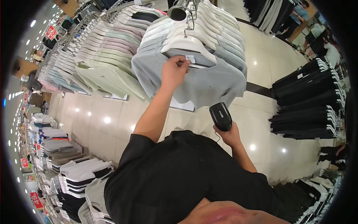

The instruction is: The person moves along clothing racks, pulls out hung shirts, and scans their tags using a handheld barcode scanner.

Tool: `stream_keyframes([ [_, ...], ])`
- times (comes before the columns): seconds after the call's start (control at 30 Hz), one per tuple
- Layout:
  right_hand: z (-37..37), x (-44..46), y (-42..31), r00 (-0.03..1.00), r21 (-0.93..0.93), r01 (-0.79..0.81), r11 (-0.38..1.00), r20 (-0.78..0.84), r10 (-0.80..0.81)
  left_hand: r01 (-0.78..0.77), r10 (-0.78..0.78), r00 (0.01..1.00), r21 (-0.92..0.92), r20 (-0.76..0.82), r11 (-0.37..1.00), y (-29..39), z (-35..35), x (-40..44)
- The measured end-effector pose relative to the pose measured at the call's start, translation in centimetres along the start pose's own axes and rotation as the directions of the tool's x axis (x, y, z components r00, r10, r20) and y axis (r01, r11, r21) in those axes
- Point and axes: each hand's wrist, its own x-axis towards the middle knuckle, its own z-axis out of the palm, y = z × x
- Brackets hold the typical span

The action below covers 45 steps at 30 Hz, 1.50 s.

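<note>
A grey-blue T-shirt hangs at the front of a rail on a white hanger. My left hand is at its collar, thumb and fingers closed in a pinch on the white neck label. Lower and to the right, my right hand is wrapped round the grip of a black handheld scanner, with a thin cord below it. The scanner's rounded head is just below the shirt's hem, apart from the label.
Behind the shirt, more pale tops fill the rail, whose chrome end points towards me. Green and pink tops hang to the left. Black trousers hang on the right, and several people are farther back.
</note>
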Motion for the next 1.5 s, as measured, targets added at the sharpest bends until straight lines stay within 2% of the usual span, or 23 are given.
stream_keyframes([
  [0.07, -0.4, 0.5, 0.2, 0.999, 0.011, 0.026, 1.0, 0.024, -0.027, 0.043, -0.044, 0.999, -0.054, -0.017, 0.998, 0.3, 0.2, 0.1],
  [0.13, -0.3, 1.1, 1.6, 1.0, -0.028, -0.008, 1.0, 0.013, 0.008, 0.089, -0.088, 0.996, -0.16, 0.014, 0.983, 0.6, -0.3, 0.0],
  [0.27, 0.3, 1.6, 3.1, 0.994, 0.014, -0.103, 0.995, 0.046, 0.103, 0.113, -0.109, 0.994, -0.208, 0.029, 0.972, 1.3, -0.7, -0.4],
  [0.33, 0.1, 1.7, 1.7, 0.994, 0.001, -0.05, 0.999, 0.095, 0.049, 0.168, -0.158, 0.986, -0.234, 0.063, 0.958, 1.8, -0.9, -0.1],
  [0.53, 2.3, 2.3, -0.6, 0.999, 0.037, -0.039, 0.999, 0.036, 0.038, 0.151, -0.118, 0.986, -0.339, 0.117, 0.929, 1.1, -0.9, 0.2],
  [0.6, 3.5, 2.5, -1.4, 1.0, 0.031, -0.024, 0.999, -0.004, 0.024, 0.15, -0.106, 0.984, -0.334, 0.147, 0.93, 0.8, -1.0, 0.6],
  [0.67, 4.6, 1.5, -2.4, 0.995, 0.116, -0.099, 0.988, -0.015, 0.101, 0.17, -0.117, 0.979, -0.345, 0.169, 0.923, 0.7, -1.2, 0.1],
  [0.7, 5.0, 1.6, -3.1, 0.997, 0.126, -0.053, 0.991, -0.042, 0.059, 0.162, -0.109, 0.978, -0.316, 0.179, 0.935, 0.7, -1.3, 0.2],
  [0.73, 5.2, 1.7, -3.8, 0.996, 0.108, -0.067, 0.992, -0.049, 0.072, 0.156, -0.103, 0.976, -0.285, 0.192, 0.946, 0.7, -1.3, 0.1],
  [0.8, 5.5, 2.7, -5.3, 1.0, 0.011, 0.007, 1.0, -0.011, -0.007, 0.167, -0.103, 0.973, -0.324, 0.204, 0.931, 0.6, -1.5, 0.0],
  [0.87, 6.3, 3.9, -7.2, 0.999, 0.011, -0.029, 1.0, -0.037, 0.029, 0.181, -0.103, 0.969, -0.362, 0.224, 0.914, 0.2, -1.7, 0.2],
  [0.93, 6.7, 5.4, -7.6, 0.992, 0.043, 0.104, 0.994, -0.078, -0.1, 0.106, -0.032, 0.982, -0.4, 0.188, 0.91, -0.2, -1.8, 1.0],
  [1.03, 7.1, 6.1, -8.0, 0.991, 0.02, 0.1, 0.995, -0.087, -0.098, 0.106, -0.025, 0.983, -0.459, 0.181, 0.882, -0.8, -1.8, 1.0],
  [1.27, 7.1, 6.3, -7.0, 0.994, 0.063, 0.085, 0.994, -0.08, -0.079, 0.092, 0.003, 0.978, -0.447, 0.207, 0.89, -1.4, -1.7, 1.0],
  [1.33, 7.0, 6.4, -7.1, 0.994, 0.076, 0.082, 0.994, -0.072, -0.077, -0.054, 0.115, 0.984, -0.387, 0.137, 0.921, -2.0, -1.4, 1.0],
  [1.5, 6.9, 6.7, -6.9, 0.995, 0.046, 0.085, 0.995, -0.063, -0.082, -0.054, 0.101, 0.986, -0.325, 0.131, 0.944, -2.2, -1.5, 0.9],
])
